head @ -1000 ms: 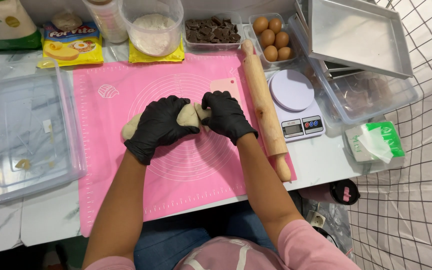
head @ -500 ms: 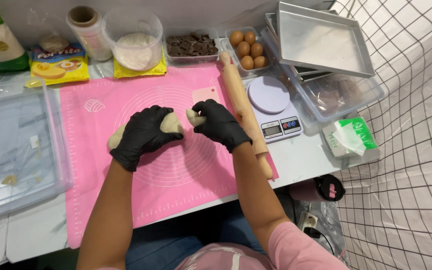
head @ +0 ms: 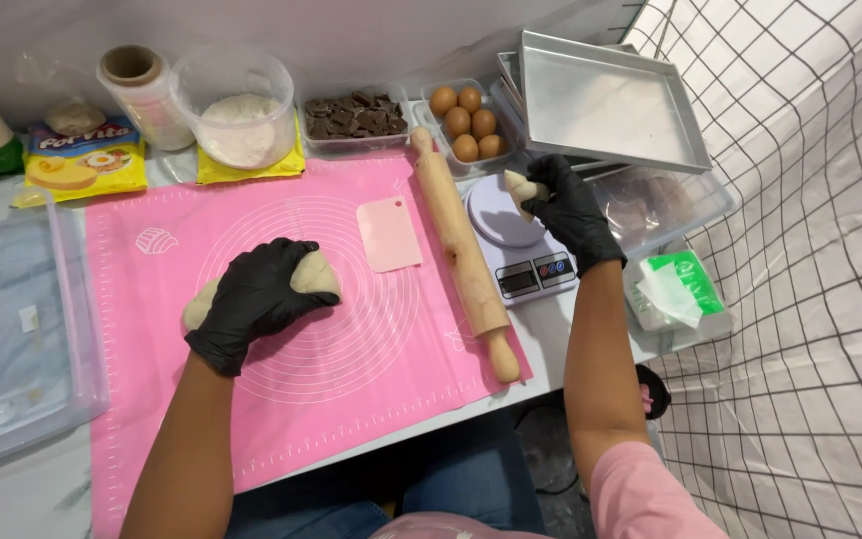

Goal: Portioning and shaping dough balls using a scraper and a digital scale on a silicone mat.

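Observation:
My left hand (head: 249,299), in a black glove, rests on a long lump of pale dough (head: 316,272) lying on the pink silicone mat (head: 351,339). My right hand (head: 571,208), also gloved in black, holds a small torn-off piece of dough (head: 523,189) just above the round platform of the small kitchen scale (head: 516,240). A wooden rolling pin (head: 461,250) lies along the mat's right edge between the two hands. A pink dough scraper (head: 389,233) lies flat on the mat near the pin.
At the back stand a cling film roll (head: 142,95), a tub of flour (head: 236,105), a tray of chocolate pieces (head: 356,118) and several eggs (head: 466,120). Metal baking pans (head: 611,105) are stacked right. A clear plastic box (head: 12,329) sits left, a green tissue pack (head: 680,289) right.
Both hands were together on the dough. My right hand has pulled a small piece off and carried it right, over the scale. My left hand stays on the main lump.

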